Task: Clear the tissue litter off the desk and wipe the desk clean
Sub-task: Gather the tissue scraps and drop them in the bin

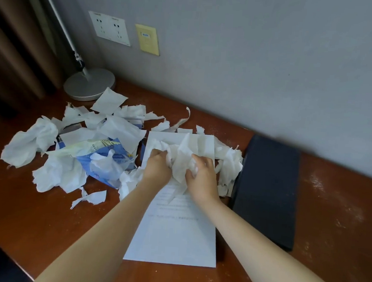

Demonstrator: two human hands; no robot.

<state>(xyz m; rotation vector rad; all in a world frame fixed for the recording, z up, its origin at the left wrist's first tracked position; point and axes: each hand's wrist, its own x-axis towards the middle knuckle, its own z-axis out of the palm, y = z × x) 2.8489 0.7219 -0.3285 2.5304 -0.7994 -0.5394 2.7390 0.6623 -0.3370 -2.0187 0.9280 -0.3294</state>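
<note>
Torn white tissue pieces (74,146) lie scattered over the left and middle of the reddish-brown desk (32,222). My left hand (156,167) and my right hand (203,177) both grip one crumpled wad of tissue (180,160) above a white printed sheet of paper (174,234). More tissue shreds (229,168) lie to the right of the wad, against a dark blue folder. A blue and white tissue pack (107,157), torn open, sits among the litter on the left.
A dark blue folder (267,190) lies at the right of the paper. A silver lamp base (90,83) stands at the back left by the grey wall. White dust specks (322,185) mark the desk at the right.
</note>
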